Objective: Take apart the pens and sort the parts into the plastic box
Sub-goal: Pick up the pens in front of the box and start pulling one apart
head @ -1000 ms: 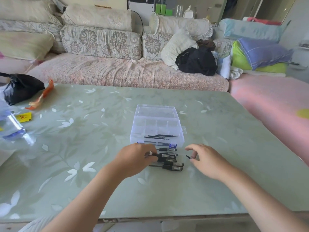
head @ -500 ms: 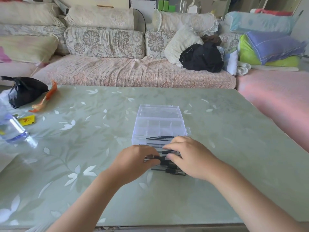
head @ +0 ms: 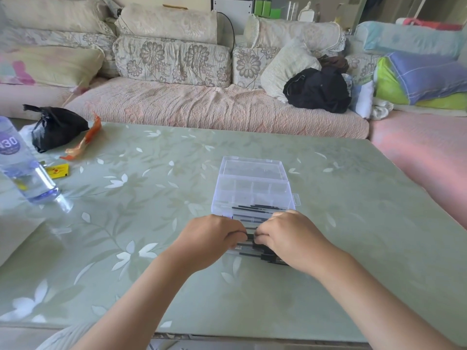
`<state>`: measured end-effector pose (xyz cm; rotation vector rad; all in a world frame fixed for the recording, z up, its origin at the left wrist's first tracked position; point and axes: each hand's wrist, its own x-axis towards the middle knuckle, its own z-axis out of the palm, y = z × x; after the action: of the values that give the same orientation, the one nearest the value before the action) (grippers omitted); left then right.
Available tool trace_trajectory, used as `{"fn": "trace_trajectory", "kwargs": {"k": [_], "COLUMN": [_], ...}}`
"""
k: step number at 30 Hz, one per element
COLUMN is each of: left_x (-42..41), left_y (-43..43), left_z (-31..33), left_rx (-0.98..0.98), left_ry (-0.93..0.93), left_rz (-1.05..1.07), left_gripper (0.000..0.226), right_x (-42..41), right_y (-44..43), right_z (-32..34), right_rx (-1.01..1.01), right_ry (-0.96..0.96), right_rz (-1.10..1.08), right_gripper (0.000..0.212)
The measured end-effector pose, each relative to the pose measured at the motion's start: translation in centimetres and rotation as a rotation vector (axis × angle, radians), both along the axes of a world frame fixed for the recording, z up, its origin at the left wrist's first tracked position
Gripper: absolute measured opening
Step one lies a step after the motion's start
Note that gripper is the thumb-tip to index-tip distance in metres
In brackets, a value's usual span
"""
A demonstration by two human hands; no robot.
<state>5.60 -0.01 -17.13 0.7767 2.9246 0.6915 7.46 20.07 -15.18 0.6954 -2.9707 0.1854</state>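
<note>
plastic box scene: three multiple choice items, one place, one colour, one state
1. Where is the plastic box? A on the sofa B just beyond the left hand and right hand C beside the bottle
2. Colour of the bag at far left? A black B red C white
3. What are the hands doing? A lying flat, apart B closing the lid C gripping a black pen between them
Answers: B, it stands right behind the knuckles; A, the bag is plainly black; C, both hands' fingers curl round the pen.
</note>
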Motion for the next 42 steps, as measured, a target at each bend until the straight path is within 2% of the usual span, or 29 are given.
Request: {"fn": "trace_trajectory", "kwargs": {"k": [9, 11, 13, 15, 17, 20, 29, 36, 40, 42], "left_x": [-0.1, -0.1, 0.2, 0.5, 0.9, 0.9, 1.2, -0.9, -1.2, -0.7], "left_y": [0.0, -0.2, -0.2, 0.0, 0.5, 0.9, 1.6, -3.1, -3.6, -2.8], "left_z": [0.1, -0.2, -0.2, 0.0, 0.3, 0.6, -0.2, 0.0, 0.3, 0.7], "left_rx": [0.01, 0.008, 0.005, 0.013, -0.022, -0.009, -0.04, -0.135, -0.074, 0.032], "left_ry": [-0.025, -0.068, -0.079, -0.063, -0.032, -0.02, -0.076, -0.136, 0.035, 0.104], "left_rz": [-0.029, -0.024, -0.033, -0.045, -0.06, -0.03, -0.025, 0.203, 0.361, 0.347], "left_gripper": [0.012, 0.02, 0.021, 0.012, 0.022, 0.016, 0.021, 0.016, 0.014, 0.011], "right_x": [0.9, 1.1, 1.3, 1.5, 1.8, 2.1, 3.1, 2.9, 2.8, 2.8], "right_y": [0.1, 0.0, 0.0, 0.3, 0.7, 1.4, 3.5, 4.9, 4.5, 4.0], "right_z": [-0.3, -0.4, -0.5, -0.4, -0.3, -0.1, -0.1, -0.2, -0.4, -0.6], "right_rx": [-0.158, -0.185, -0.188, -0.184, -0.192, -0.214, -0.215, -0.172, -0.167, -0.166], "right_ry": [0.039, 0.054, 0.058, 0.054, 0.028, 0.014, -0.038, -0.082, -0.092, -0.095], "right_rz": [-0.085, -0.082, -0.082, -0.092, -0.104, -0.119, -0.203, -0.302, -0.306, -0.29], "right_gripper": [0.018, 0.016, 0.015, 0.015, 0.013, 0.012, 0.012, 0.013, 0.014, 0.015]}}
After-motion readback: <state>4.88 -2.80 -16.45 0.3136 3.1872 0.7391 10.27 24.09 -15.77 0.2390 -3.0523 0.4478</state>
